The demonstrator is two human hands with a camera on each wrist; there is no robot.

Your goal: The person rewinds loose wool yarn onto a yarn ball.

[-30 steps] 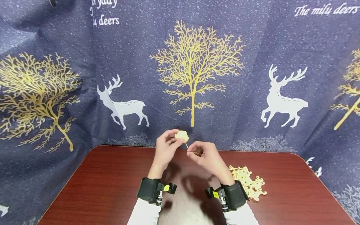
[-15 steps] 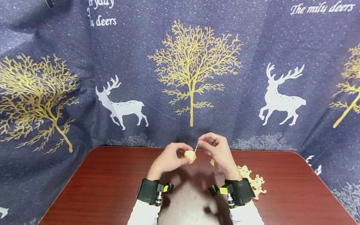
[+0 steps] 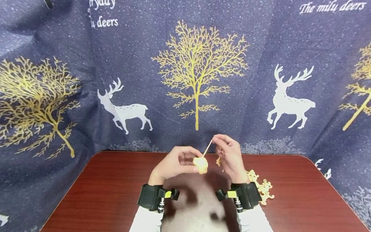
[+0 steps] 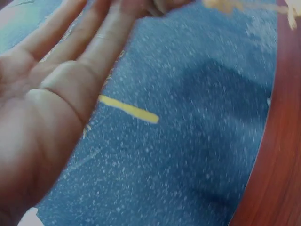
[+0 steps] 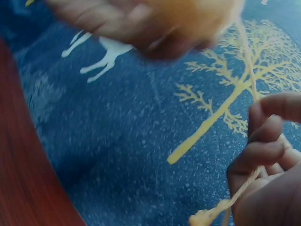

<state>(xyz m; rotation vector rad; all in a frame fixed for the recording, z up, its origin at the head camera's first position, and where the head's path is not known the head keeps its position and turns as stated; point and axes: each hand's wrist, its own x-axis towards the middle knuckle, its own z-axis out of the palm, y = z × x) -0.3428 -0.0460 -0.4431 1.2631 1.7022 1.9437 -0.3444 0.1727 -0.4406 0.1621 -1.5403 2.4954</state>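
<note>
A small pale-yellow ball of yarn (image 3: 201,165) is pinched between the thumb and fingers of my left hand (image 3: 176,164). From it a taut strand (image 3: 207,148) slants up to my right hand (image 3: 231,158), whose thumb and forefinger pinch it. Loose yarn (image 3: 218,161) hangs below the right palm; in the right wrist view a kinked tail (image 5: 211,214) comes out under the curled fingers. That view also has the ball (image 5: 197,16), blurred, at the top. The left wrist view shows my left palm (image 4: 61,94), while the ball lies out of its frame.
A heap of curly pale-yellow yarn (image 3: 263,189) lies on the red-brown table (image 3: 116,193), partly behind the right wrist. A dark blue cloth (image 3: 174,64) printed with trees and deer hangs behind the table's far edge.
My right hand has moved up and right, away from the left, and the strand between them has lengthened. The left hand came down and right with the ball, its grip turned.
</note>
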